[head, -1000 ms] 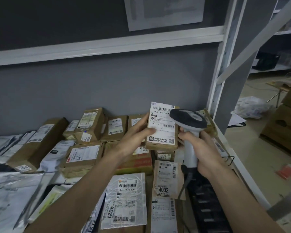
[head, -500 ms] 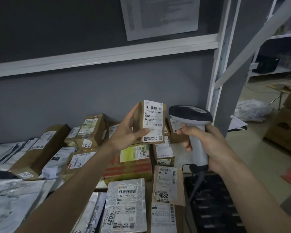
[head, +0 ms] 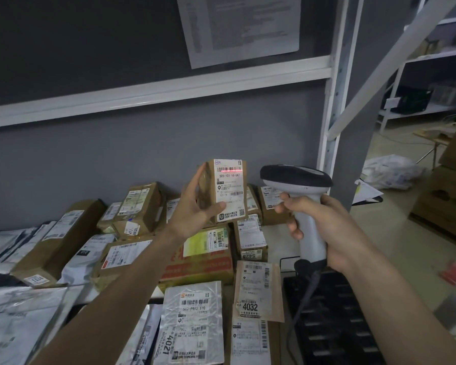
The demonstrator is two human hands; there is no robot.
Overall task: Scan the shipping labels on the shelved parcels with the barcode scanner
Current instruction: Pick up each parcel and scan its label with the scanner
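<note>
Held upright above the shelf by the left hand [head: 192,209]: a small cardboard parcel [head: 225,191], thumb pressed on the lower front of its shipping label [head: 229,189], fingers wrapped behind the left side. Grip closed firmly round the box, well clear of the top barcode, where a red scan line [head: 231,170] falls across the bars. Looks light, judging by the easy one-handed lift, and stiff enough at the edges to keep the label flat; taped brown surface probably a little slick, so best taken by the lower corners and side faces, never over the printed codes. Wrapped round the pale handle of the barcode scanner [head: 298,191]: the right hand [head: 324,227], grip closed tight, forefinger curled at the front where a trigger would sit, dark head aimed left at the label, just beside the parcel but not touching. Cable [head: 304,293] trailing down from the handle base toward a black slotted crate [head: 334,325]. Below, on the shelf, more parcels: brown boxes, a silver mailer marked 4021 [head: 194,322], a thin brown packet marked 4032 [head: 258,291]. Soft mailers likely to sag and wrinkle, so probably worth flattening with the palm before scanning.
</note>
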